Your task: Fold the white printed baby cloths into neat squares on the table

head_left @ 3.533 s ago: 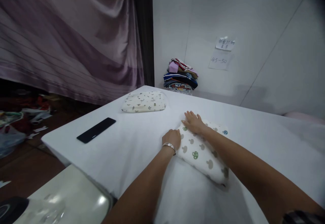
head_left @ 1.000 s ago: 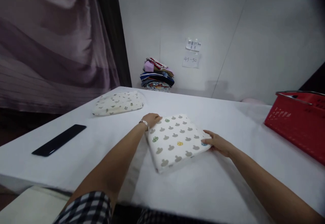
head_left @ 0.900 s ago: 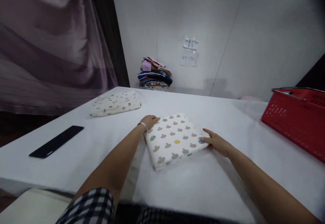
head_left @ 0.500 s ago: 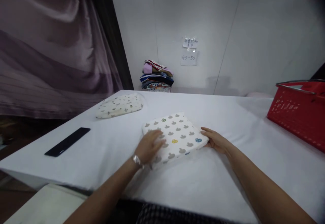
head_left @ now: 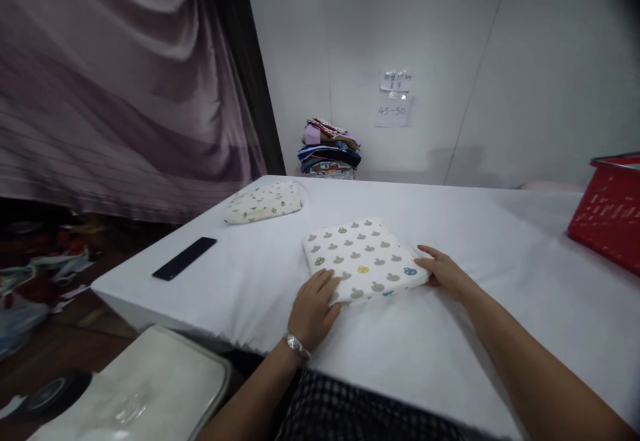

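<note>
A folded white cloth with grey mouse-head prints [head_left: 363, 262] lies flat on the white-covered table [head_left: 500, 241]. My left hand [head_left: 315, 309], a silver watch on its wrist, rests at the cloth's near left corner with fingers stretched onto it. At the cloth's right edge my right hand [head_left: 445, 273] lies with fingers extended along the edge. Neither hand lifts the cloth.
A second folded cloth with small prints [head_left: 264, 201] lies at the table's far left. A black phone [head_left: 185, 258] sits near the left edge. A red basket [head_left: 607, 211] stands at the right. A pile of folded clothes [head_left: 330, 149] sits by the wall. A pale stool [head_left: 135, 394] stands below.
My left hand has slid from the cloth's far left corner down to its near left corner. The right hand stays at the right edge. The view has shifted left.
</note>
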{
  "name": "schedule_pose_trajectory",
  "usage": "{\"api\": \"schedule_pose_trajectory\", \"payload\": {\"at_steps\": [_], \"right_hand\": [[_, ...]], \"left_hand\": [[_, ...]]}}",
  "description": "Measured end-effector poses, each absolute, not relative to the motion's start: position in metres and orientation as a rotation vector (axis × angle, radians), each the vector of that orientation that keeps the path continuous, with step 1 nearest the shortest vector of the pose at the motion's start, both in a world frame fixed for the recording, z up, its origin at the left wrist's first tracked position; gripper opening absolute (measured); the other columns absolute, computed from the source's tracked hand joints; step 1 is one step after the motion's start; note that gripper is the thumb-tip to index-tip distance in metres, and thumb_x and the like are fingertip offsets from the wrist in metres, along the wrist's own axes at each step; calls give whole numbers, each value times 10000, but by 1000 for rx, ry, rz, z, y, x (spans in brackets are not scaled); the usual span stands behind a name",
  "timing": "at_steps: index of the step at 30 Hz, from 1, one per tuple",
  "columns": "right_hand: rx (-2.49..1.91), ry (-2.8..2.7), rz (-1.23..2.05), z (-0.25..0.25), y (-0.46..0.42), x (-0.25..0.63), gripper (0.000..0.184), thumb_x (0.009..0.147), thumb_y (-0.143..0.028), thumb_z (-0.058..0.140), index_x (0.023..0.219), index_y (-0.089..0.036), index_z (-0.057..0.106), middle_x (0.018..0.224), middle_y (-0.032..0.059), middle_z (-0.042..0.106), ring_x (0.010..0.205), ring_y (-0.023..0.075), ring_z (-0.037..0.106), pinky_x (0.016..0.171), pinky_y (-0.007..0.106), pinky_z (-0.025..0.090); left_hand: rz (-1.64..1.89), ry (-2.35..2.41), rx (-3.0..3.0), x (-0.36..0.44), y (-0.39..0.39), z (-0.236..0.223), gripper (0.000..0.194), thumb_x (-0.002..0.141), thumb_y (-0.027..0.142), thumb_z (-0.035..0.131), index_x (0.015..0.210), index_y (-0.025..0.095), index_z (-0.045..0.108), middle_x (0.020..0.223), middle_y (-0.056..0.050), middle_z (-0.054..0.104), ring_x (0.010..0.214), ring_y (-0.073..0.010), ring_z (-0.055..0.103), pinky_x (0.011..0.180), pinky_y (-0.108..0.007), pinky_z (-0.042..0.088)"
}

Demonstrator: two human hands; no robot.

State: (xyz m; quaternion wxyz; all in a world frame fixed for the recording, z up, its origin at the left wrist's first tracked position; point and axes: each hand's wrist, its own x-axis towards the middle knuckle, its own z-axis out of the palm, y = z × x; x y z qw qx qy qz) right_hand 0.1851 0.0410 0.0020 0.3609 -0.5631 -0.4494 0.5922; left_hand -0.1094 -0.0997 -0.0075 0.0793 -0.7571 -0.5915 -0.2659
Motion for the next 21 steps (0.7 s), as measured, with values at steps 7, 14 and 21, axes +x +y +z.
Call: {"api": "schedule_pose_trajectory", "payload": {"at_steps": [7,14,21], "right_hand": [[-1441,-1208,1476,4,35,184,663,711,-239,661,1331,-205,428,854,63,669,603,153,591,532,270,507],[-1459,-1187,1431,4,34,181,657,712,-206,645,1334,-192,432,838,77,668,581,154,582,501,261,491],[-1478,-1208,1391,-2,37,182,625,708,-255,657,1302,-191,474,988,109,638,633,154,585,519,268,500]], "left_hand": [[-796,-1961,-2188,-100,-114,-7,483,729,110,486,1194,235,527,1264,-38,535,1209,-203,444,981,-360,459],[-739,-2119,-2133,-87,-114,-2,482,730,83,446,1172,248,543,1261,-26,530,1208,-196,434,957,-340,474],[-829,-2190,-1949,-88,-117,-5,494,754,229,522,1245,207,471,1299,-85,474,1212,-233,421,970,-356,441]]}}
